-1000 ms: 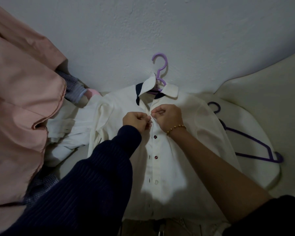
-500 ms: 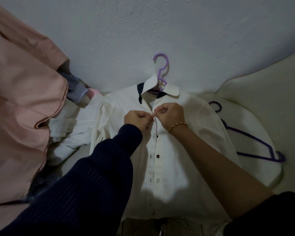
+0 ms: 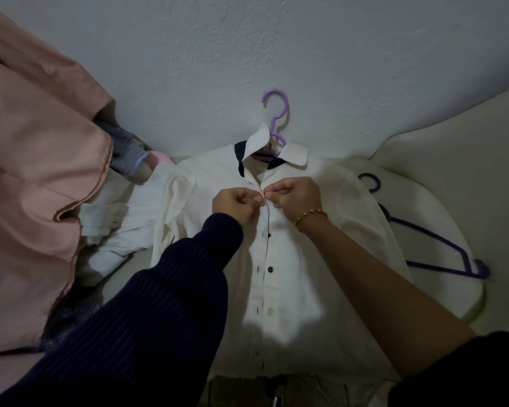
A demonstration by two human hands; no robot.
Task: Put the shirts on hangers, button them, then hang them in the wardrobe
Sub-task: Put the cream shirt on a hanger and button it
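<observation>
A white shirt [image 3: 300, 289] lies front up on a pale surface, on a light purple hanger [image 3: 275, 118] whose hook sticks out past the collar. My left hand [image 3: 235, 202] pinches the left edge of the placket just below the collar. My right hand [image 3: 296, 193], with a bead bracelet at the wrist, pinches the right edge opposite it. The fingertips of both hands meet at the placket. Dark buttons show lower down the front.
A pink garment [image 3: 33, 186] hangs at the left. Crumpled white clothing [image 3: 115, 230] and a checked fabric [image 3: 124, 151] lie left of the shirt. A dark purple hanger [image 3: 432, 245] rests on the pale surface [image 3: 453, 160] at the right. A wall [image 3: 276, 39] stands behind.
Both hands have shifted slightly up the placket toward the collar, still pinching its two edges together.
</observation>
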